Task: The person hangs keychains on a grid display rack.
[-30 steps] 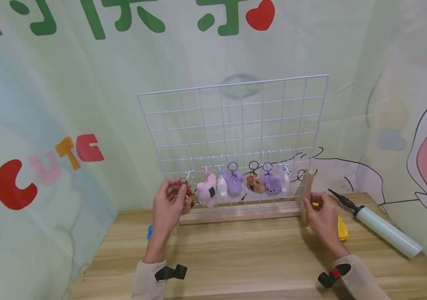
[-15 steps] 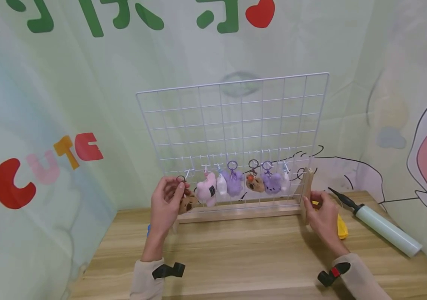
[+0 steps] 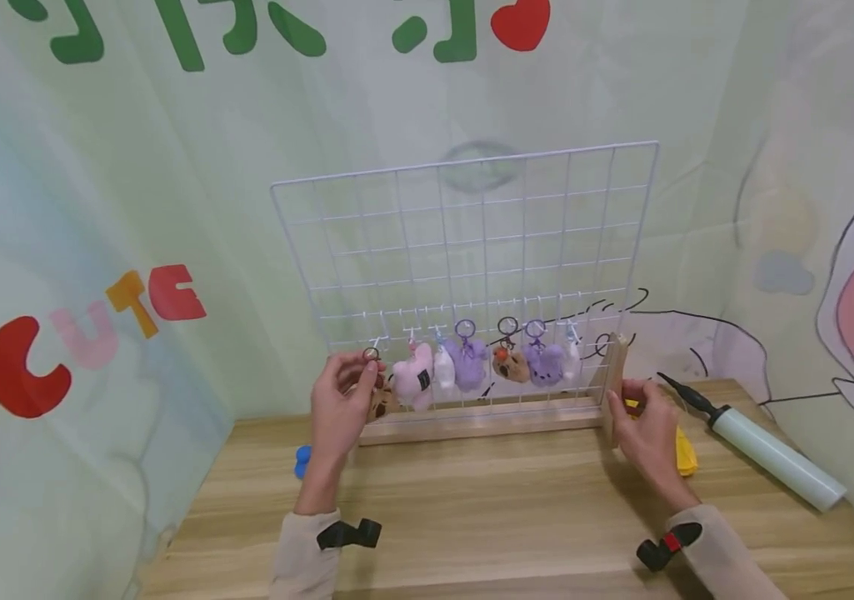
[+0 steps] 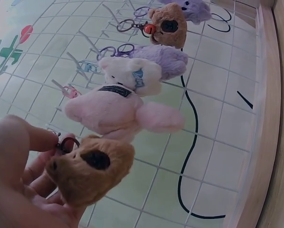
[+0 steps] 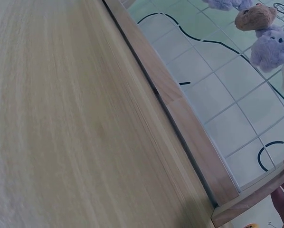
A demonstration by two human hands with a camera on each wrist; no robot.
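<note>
My left hand (image 3: 342, 398) pinches the ring of a brown plush keychain (image 4: 92, 171) between thumb and finger, close to a white hook at the left end of the wire grid rack (image 3: 471, 250). Whether the ring sits on the hook, I cannot tell. Right beside it hangs a pink plush keychain (image 3: 413, 377); white, purple and brown plush keychains hang farther right in the same row. At the rack's right end, my right hand (image 3: 644, 421) grips the upright wooden side piece (image 3: 614, 392) with thumb and fingers; in the right wrist view only part of that hand shows.
On the table's right lies a hand pump (image 3: 771, 457) with a black nozzle. A yellow item (image 3: 685, 454) is partly hidden behind my right hand. Something blue (image 3: 302, 461) lies left of the rack. Printed cloth (image 3: 172, 167) hangs behind and at the sides.
My left hand shifted slightly left and then back right towards the hook, with the brown plush keychain swinging along. My right hand stays on the wooden side piece.
</note>
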